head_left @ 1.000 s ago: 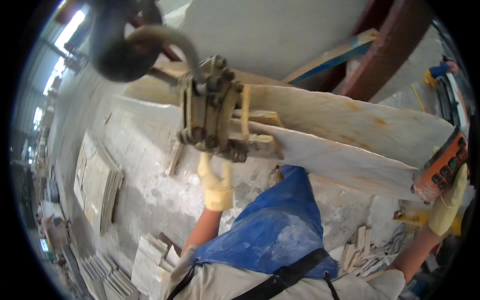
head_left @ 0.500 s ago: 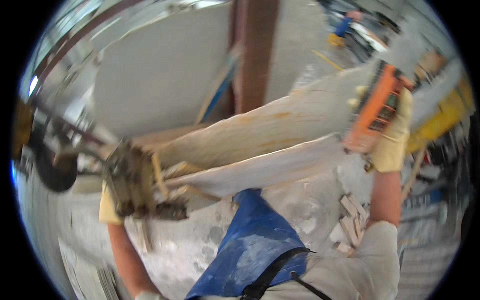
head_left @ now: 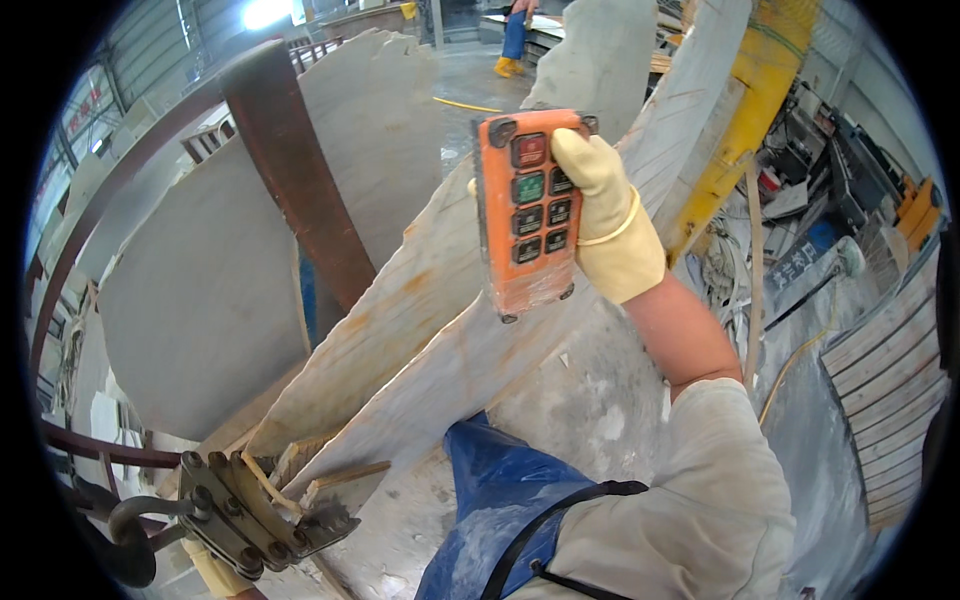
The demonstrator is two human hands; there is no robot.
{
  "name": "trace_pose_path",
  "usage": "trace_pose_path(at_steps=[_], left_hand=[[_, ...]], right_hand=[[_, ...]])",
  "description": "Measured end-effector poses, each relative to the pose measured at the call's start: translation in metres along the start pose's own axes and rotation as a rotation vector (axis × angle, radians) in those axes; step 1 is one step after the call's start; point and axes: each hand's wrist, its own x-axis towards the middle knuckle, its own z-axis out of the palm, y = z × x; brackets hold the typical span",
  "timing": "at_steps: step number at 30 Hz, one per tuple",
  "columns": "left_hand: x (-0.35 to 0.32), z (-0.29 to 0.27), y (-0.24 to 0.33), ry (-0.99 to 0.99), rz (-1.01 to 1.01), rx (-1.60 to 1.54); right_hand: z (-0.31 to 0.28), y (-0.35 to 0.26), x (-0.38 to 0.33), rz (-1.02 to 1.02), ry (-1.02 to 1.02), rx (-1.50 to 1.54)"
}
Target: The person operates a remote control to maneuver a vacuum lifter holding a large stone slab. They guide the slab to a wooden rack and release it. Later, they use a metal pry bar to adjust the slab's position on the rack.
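Observation:
My right hand (head_left: 612, 222), in a pale yellow glove, holds up an orange remote controller (head_left: 528, 210) with coloured buttons, thumb at its top edge. At the lower left a metal lifting clamp (head_left: 250, 510) on a dark hook (head_left: 130, 530) grips the end of a long stone slab (head_left: 440, 330). My left hand (head_left: 215, 575) shows only as a bit of yellow glove under the clamp; what it holds is hidden.
Large grey stone slabs (head_left: 200, 290) lean against a rusty steel frame (head_left: 300, 180). A yellow crane post (head_left: 740, 130) stands at right, with cables and wooden slats (head_left: 890, 380) beyond. A person (head_left: 515, 35) stands far off. My blue apron (head_left: 500, 510) hangs below.
The view swung right and the remote came up to the centre, closer to me. The clamp and hook slid down to the lower left corner.

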Motion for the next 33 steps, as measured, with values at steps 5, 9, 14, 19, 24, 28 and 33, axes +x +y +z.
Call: trace_pose_path(at_steps=[5,9,14,19,24,28,33], left_hand=[[0.027,-0.008,0.042,0.059,-0.021,-0.145],[0.042,-0.009,0.066,0.102,-0.016,-0.272],[0.057,-0.003,0.091,0.139,-0.001,-0.408],[0.042,-0.018,0.084,0.214,-0.109,-0.418],[0.001,0.001,0.095,0.371,-0.332,-0.626],[-0.044,0.019,0.127,0.593,-0.533,-0.899],[-0.064,0.032,0.154,0.668,-0.209,-0.741]], right_hand=[[0.006,0.003,-0.003,-0.031,0.083,-0.117],[0.006,0.006,-0.004,-0.093,0.048,-0.152],[0.001,0.001,-0.004,-0.089,0.066,-0.161],[0.011,0.012,0.009,-0.128,0.024,-0.168],[-0.029,-0.005,-0.020,0.002,0.294,-0.283],[-0.083,-0.021,-0.027,-0.033,0.366,-0.223],[-0.128,-0.039,-0.036,-0.015,0.252,-0.139]])
